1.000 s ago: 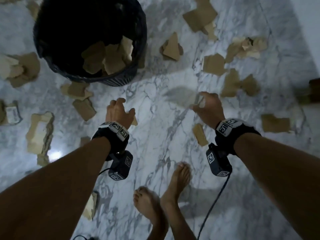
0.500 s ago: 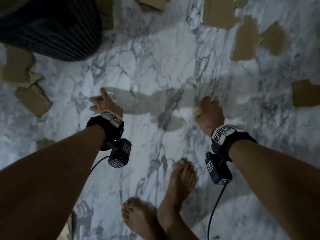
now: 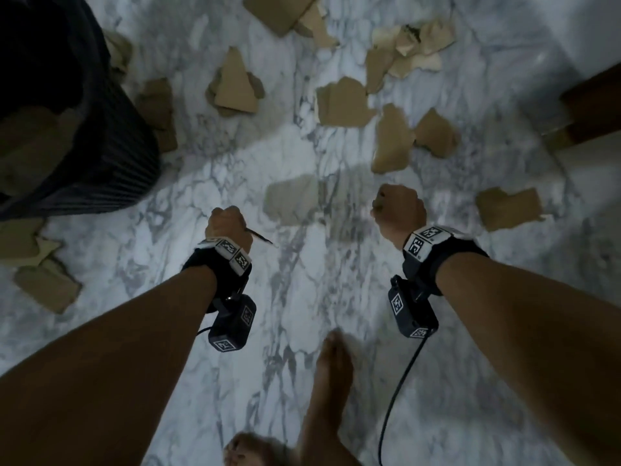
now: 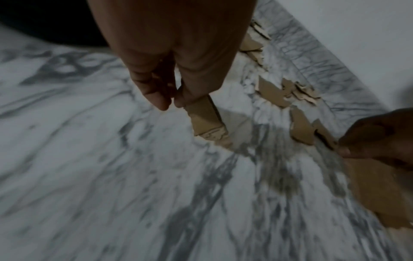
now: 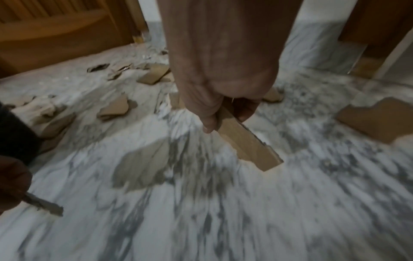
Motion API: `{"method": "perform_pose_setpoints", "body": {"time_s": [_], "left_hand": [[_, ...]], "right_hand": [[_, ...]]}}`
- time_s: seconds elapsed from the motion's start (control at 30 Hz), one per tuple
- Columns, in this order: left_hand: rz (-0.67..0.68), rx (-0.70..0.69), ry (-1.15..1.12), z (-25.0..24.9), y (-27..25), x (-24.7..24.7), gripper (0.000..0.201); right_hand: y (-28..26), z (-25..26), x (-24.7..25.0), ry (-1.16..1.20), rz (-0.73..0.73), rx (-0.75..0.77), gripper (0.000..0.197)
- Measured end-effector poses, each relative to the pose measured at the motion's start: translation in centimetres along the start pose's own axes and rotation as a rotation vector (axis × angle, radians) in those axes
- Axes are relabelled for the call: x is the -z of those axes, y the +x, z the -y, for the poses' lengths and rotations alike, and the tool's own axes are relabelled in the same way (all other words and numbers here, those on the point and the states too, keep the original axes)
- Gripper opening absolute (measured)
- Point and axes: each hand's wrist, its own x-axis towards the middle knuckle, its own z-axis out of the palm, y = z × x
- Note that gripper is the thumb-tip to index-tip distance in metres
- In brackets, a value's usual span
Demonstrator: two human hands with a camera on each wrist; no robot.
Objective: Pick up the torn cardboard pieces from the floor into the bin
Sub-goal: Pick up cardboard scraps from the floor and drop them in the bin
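Observation:
Torn brown cardboard pieces (image 3: 344, 102) lie scattered over the marble floor (image 3: 302, 297). The black ribbed bin (image 3: 100, 156) stands at the upper left with cardboard inside. My left hand (image 3: 225, 222) pinches a small cardboard piece (image 4: 206, 118) between thumb and fingers; its thin edge (image 3: 260, 237) sticks out to the right in the head view. My right hand (image 3: 396, 206) grips a longer cardboard strip (image 5: 248, 141) in a fist. Both hands hang above the floor, right of the bin.
More cardboard lies left of the bin (image 3: 47, 284) and at the right (image 3: 507, 208). A dark wooden furniture leg (image 3: 591, 102) stands at the right edge. My bare feet (image 3: 332, 371) are on the floor below the hands. A cable (image 3: 400, 381) hangs from the right wrist.
Both hands have risen from the floor, each with a cardboard piece taken up. The view has swung up, so the bin and the far pieces show again.

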Motion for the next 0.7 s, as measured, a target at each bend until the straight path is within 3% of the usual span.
{"method": "perform_pose_setpoints", "body": {"time_s": [0.1, 0.23, 0.3, 0.37, 0.53, 0.6, 0.7], "left_hand": [[-0.001, -0.101, -0.017, -4.8, 1.3, 2.5, 0.022], [0.027, -0.202, -0.008, -11.4, 6.1, 4.1, 0.023], [0.006, -0.232, -0.01, -14.7, 9.2, 4.1, 0.024], [-0.008, -0.252, -0.023, -17.2, 12.3, 3.6, 0.023], [-0.014, -0.248, -0.042, -21.5, 18.5, 2.4, 0.022], [-0.016, -0.224, -0.057, -22.8, 20.1, 2.1, 0.024], [0.07, -0.183, -0.054, -24.4, 21.5, 1.3, 0.027]], "right_hand": [[2.3, -0.1, 4.1, 0.022, -0.066, -0.074, 0.039], [7.9, -0.8, 6.7, 0.053, -0.032, -0.069, 0.007], [11.6, -1.5, 7.0, 0.115, 0.021, -0.07, 0.021], [15.0, -2.1, 6.8, 0.139, 0.051, -0.078, 0.019], [21.1, -3.6, 6.1, -0.055, 0.023, -0.084, 0.03], [22.7, -4.2, 6.0, -0.001, 0.067, -0.124, 0.047], [23.6, -4.5, 5.7, 0.096, 0.196, -0.229, 0.102]]}}
